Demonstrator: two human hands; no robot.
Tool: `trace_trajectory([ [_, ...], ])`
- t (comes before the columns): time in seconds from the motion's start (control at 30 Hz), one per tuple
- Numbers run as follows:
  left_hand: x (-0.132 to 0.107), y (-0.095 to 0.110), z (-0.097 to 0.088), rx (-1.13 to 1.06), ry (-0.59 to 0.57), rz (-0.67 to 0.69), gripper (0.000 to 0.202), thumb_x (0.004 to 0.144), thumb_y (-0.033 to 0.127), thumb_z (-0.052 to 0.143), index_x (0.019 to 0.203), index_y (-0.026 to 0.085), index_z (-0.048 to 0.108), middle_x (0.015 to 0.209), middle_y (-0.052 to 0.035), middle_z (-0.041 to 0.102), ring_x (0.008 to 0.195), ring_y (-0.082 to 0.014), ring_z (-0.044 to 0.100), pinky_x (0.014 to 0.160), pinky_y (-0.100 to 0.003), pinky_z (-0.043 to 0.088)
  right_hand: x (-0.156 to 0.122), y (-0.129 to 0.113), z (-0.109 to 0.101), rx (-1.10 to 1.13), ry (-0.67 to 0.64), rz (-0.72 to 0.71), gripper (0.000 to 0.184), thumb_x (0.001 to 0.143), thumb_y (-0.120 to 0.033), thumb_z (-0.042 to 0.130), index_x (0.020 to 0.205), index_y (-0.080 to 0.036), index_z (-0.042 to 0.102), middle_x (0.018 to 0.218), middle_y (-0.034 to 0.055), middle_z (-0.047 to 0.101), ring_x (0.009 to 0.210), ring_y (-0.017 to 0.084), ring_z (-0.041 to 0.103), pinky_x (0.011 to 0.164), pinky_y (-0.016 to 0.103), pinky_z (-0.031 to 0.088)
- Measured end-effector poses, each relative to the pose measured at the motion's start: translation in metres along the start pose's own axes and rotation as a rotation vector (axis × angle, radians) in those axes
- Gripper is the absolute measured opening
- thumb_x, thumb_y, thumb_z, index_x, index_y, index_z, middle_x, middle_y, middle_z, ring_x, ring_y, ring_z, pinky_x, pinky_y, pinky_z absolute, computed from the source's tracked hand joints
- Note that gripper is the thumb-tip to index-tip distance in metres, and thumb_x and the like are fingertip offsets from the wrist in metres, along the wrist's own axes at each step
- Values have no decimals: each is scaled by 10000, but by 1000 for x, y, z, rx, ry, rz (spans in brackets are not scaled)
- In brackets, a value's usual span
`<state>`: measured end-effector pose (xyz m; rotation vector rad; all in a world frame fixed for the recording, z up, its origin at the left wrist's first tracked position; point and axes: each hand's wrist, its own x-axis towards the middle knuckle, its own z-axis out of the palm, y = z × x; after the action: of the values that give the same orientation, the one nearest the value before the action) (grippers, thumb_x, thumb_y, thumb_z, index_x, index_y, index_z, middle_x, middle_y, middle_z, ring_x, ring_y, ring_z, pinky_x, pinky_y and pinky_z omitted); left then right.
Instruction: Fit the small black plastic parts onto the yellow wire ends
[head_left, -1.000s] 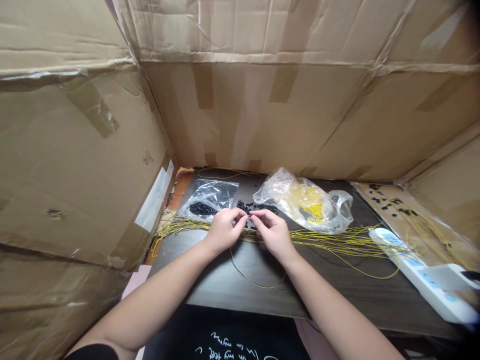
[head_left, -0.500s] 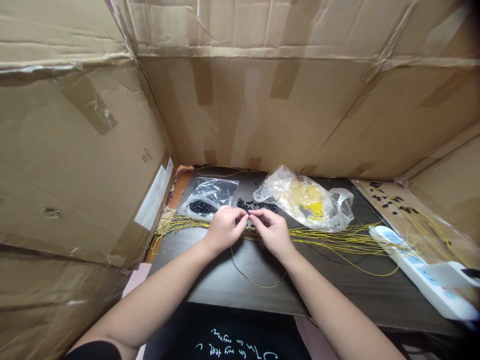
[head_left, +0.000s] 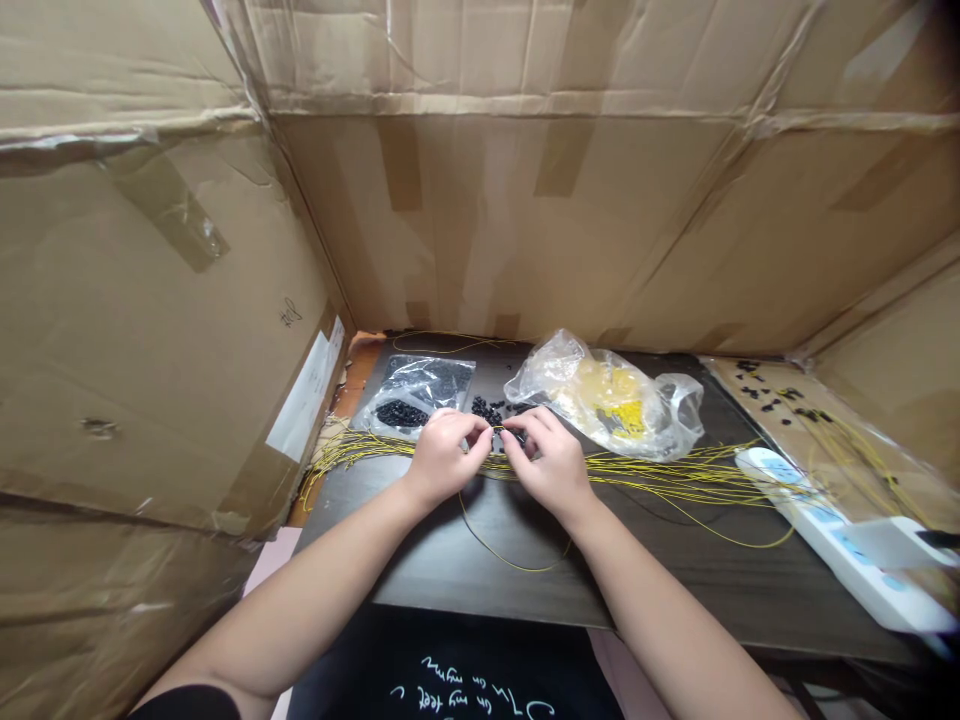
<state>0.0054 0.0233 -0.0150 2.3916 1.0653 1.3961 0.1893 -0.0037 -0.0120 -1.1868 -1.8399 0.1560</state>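
Note:
My left hand (head_left: 448, 452) pinches a thin yellow wire (head_left: 498, 428) between thumb and index finger. My right hand (head_left: 553, 462) faces it with its fingertips also closed on the wire, and a short stretch shows between the two hands. Any small part at the wire's end is too small to make out. Just beyond the fingertips lies a pile of small black pieces (head_left: 487, 408). Below both hands a bundle of yellow wires (head_left: 645, 470) runs across the table, and one wire loops toward my body.
At the back left lies a clear bag (head_left: 427, 385) of black pieces. A crumpled plastic bag (head_left: 577, 390) with yellow pieces is at the back right. A white power strip (head_left: 832, 545) and a cardboard sheet (head_left: 802, 440) with black pieces lie right. Cardboard walls (head_left: 480, 230) surround the dark table (head_left: 480, 590).
My right hand's fingertips have drawn slightly away to the right, and a bit of yellow wire now shows between the hands. My left hand stays nearly where it was.

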Motion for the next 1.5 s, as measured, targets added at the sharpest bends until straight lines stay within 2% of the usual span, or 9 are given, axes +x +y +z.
trace_trajectory([
  [0.23,-1,0,1,53,-12,25,102,934,215,604,850,199,661,719,13,709,665,-146,642,826,-360,487,-4,1,5,-196,-6,-90,204,1001,-296,547,959,-195,719,890,39,654,595,93,547,631,237,445],
  [0.47,-1,-3,2,190,-50,185,119,972,183,559,962,198,676,878,-8,780,742,-161,696,921,-391,486,-4,3,5,-254,-32,-102,208,1001,-297,549,956,-196,725,896,31,656,622,96,566,621,238,425],
  [0.73,-1,-6,3,192,-48,167,94,970,199,585,955,198,678,883,7,781,739,-152,691,907,-378,482,-5,6,3,-323,45,-147,206,1010,-299,561,1029,-201,741,888,30,677,692,106,620,646,225,432],
  [0.97,-1,-4,3,209,-72,165,84,960,203,590,930,200,668,861,10,774,735,-153,687,915,-375,467,-4,5,1,-396,80,-213,208,1009,-294,569,1039,-209,757,878,35,699,672,104,608,644,231,419],
  [1.17,-1,-5,1,244,-111,174,102,951,199,576,907,200,667,828,3,761,741,-158,678,915,-374,466,-3,9,0,-353,39,-244,207,1007,-285,568,1053,-202,753,908,42,699,705,117,624,668,231,441],
  [1.37,-1,-5,-1,262,-158,171,127,953,206,558,892,206,669,811,-7,754,748,-167,674,917,-383,466,-2,10,-2,-130,-67,-144,216,1011,-291,542,1048,-221,743,936,51,686,720,124,623,689,240,486],
  [1.5,0,-5,-3,222,-166,171,128,957,207,559,899,208,673,824,-7,760,751,-163,677,918,-377,470,0,9,-2,-61,-68,-88,197,998,-288,561,1005,-215,744,913,45,677,678,118,599,674,249,482],
])
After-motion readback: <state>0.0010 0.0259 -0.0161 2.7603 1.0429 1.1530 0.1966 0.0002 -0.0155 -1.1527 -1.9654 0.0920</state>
